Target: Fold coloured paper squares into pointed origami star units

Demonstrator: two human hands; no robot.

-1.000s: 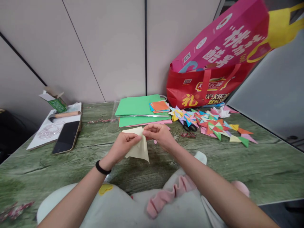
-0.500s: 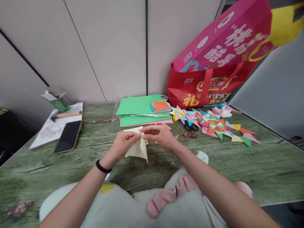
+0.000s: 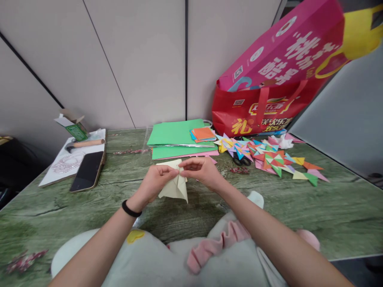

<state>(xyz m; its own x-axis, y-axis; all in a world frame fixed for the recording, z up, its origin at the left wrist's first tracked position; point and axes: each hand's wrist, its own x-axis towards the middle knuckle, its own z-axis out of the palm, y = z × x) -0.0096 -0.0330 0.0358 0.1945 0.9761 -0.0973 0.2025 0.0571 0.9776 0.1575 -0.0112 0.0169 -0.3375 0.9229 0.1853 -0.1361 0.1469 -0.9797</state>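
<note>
A pale yellow sheet of paper [image 3: 175,188] with creases hangs between my two hands above the green wood-grain table. My left hand [image 3: 159,179], with a black band at the wrist, pinches the paper near its upper middle. From the other side my right hand [image 3: 202,171] pinches it with thumb and index finger, close to the left fingertips. The lower edge of the paper points down toward me. Part of the sheet is hidden behind the fingers.
Green sheets [image 3: 175,133] and small orange squares [image 3: 204,133] lie behind my hands. Folded paper pieces [image 3: 273,159], black scissors [image 3: 241,160] and a red bag [image 3: 236,111] are rightward. Leftward are a phone [image 3: 87,171], hammer [image 3: 86,143] and green box [image 3: 77,131].
The view has shifted slightly. The paper has turned a little between my fingers, and more of its creased face shows. Both hands keep their pinch.
</note>
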